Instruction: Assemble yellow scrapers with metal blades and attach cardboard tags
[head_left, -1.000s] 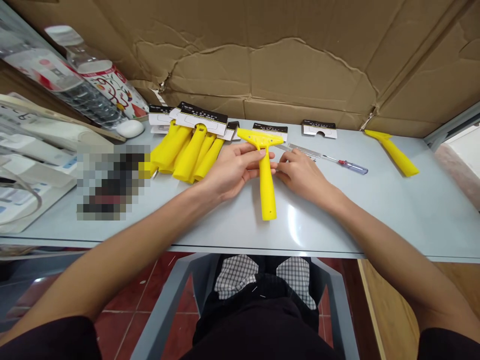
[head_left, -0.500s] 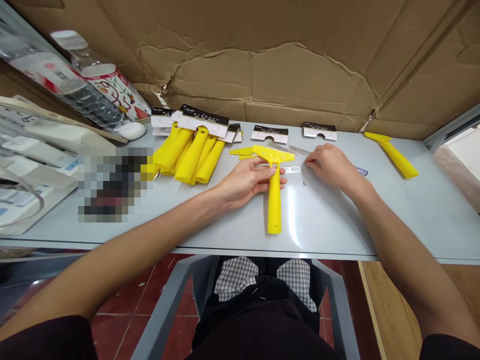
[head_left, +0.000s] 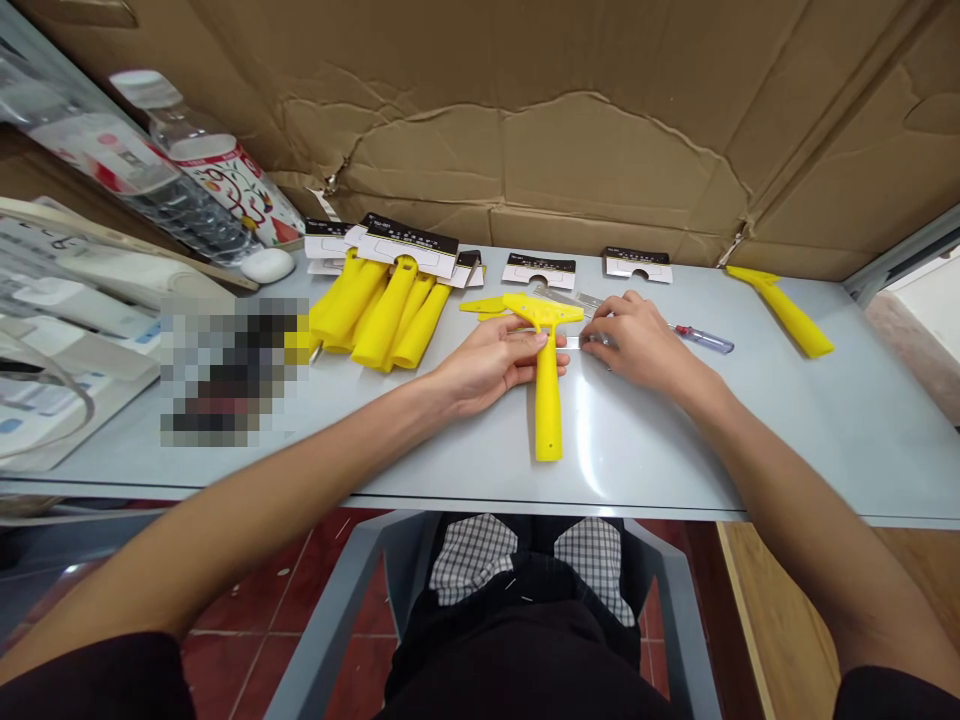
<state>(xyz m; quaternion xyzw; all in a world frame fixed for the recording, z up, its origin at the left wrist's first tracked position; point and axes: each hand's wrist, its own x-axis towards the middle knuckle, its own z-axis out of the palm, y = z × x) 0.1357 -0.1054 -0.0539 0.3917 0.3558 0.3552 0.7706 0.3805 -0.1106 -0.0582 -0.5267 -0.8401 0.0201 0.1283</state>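
Observation:
My left hand (head_left: 499,362) is closed round the neck of a yellow scraper (head_left: 550,395), whose handle points towards me. A flat yellow piece (head_left: 482,305) juts out left of the scraper's head. To the right of the neck, a thin metal blade (head_left: 571,342) shows between my hands. The fingertips of my right hand (head_left: 626,338) are pinched together at the blade's right end. Behind that hand lies a screwdriver (head_left: 703,338) with a clear purplish handle and a red collar. More metal strips (head_left: 555,294) lie beyond the scraper's head, partly hidden.
Several yellow scraper handles (head_left: 384,318) with black-and-white cards lie at the left. Two loose cards (head_left: 538,271) rest at the back. Another yellow scraper part (head_left: 787,310) lies at the right. Plastic bottles (head_left: 217,165) stand at the back left, before a cardboard wall (head_left: 615,170).
My right hand has moved left and slightly towards me, from beside the metal strips onto the blade's end, uncovering more of the screwdriver. My left hand still holds the scraper, almost unmoved.

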